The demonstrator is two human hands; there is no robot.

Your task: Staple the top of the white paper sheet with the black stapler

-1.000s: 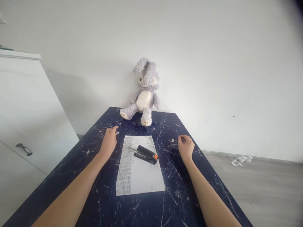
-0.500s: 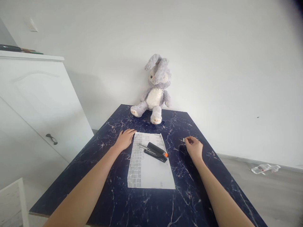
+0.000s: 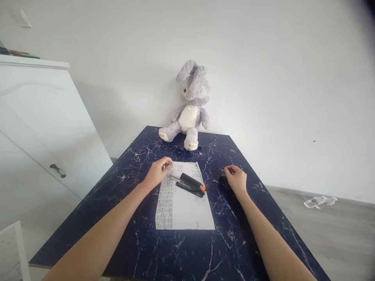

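Note:
A black stapler (image 3: 190, 184) with an orange end lies on a printed sheet of paper (image 3: 187, 214). From its left end a thin metal part sticks out over the paper. At the sheet's far left corner, my left hand (image 3: 158, 171) has its fingers curled and thumb drawn in; whether it pinches the corner or something small is unclear. To the right of the sheet, my right hand (image 3: 237, 179) rests low over the table with thumb and fingertips pressed together. Anything between those fingertips is hidden.
The dark blue marble-patterned table (image 3: 187, 253) carries a grey plush rabbit (image 3: 190, 109) sitting at its far edge by the wall. A white cabinet (image 3: 43, 128) stands to the left. Clear plastic packaging (image 3: 319, 201) lies on the floor at right.
My left hand has gone from lying flat beside the paper to curled at its corner. The small white piece at my right fingertips no longer shows. The view has shifted slightly.

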